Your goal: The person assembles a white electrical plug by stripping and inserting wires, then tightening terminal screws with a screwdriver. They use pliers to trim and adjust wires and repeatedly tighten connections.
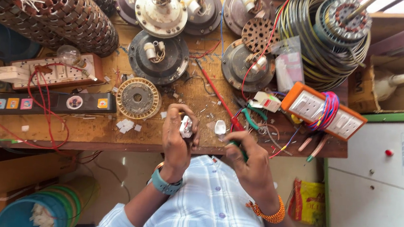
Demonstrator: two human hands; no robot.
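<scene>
White plastic plug piece sits clenched in your left hand over the wooden tabletop edge (near a small white cover); your right hand fingers grasp a green-handled screwdriver.

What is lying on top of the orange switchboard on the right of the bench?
A bundle of coloured wire lies across the orange switchboard, over its white switch plates. The switches under the bundle are covered and cannot be seen.
</scene>
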